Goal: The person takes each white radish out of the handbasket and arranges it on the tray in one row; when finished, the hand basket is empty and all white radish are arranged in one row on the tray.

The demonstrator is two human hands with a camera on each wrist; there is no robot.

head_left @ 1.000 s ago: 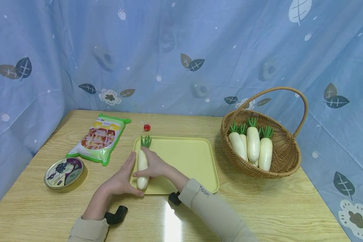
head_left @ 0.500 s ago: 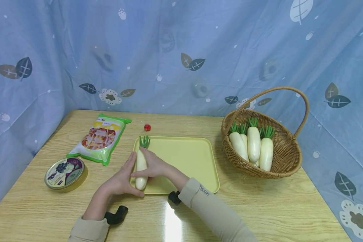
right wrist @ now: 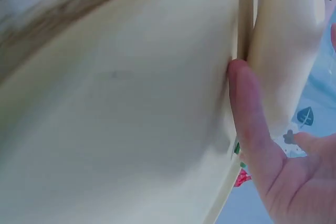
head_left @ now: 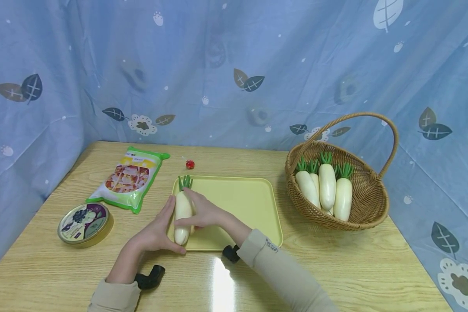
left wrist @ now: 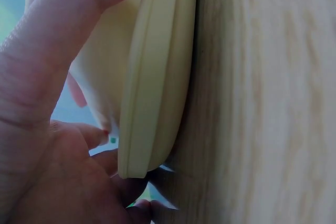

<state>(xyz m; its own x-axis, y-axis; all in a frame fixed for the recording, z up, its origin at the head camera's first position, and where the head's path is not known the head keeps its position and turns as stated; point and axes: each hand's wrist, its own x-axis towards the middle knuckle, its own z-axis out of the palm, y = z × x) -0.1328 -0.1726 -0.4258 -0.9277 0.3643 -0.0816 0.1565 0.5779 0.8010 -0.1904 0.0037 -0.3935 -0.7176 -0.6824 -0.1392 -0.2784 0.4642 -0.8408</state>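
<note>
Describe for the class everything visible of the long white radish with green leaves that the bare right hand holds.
This long, white, glossy radish has a smooth, plastic-looking body, a rounded near end and a tuft of green leaves at its far end. It runs front to back over the left side of the rectangular yellow tray; whether it rests there or is raised is unclear. The bare right hand grips it near its middle.

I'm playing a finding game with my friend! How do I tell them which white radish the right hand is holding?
On the wooden table, left of the big wicker basket, find the yellow tray. The white radish with green leaves is at the tray's left edge, held by the right hand. The other white radishes sit in the basket; only this one is outside it.
</note>
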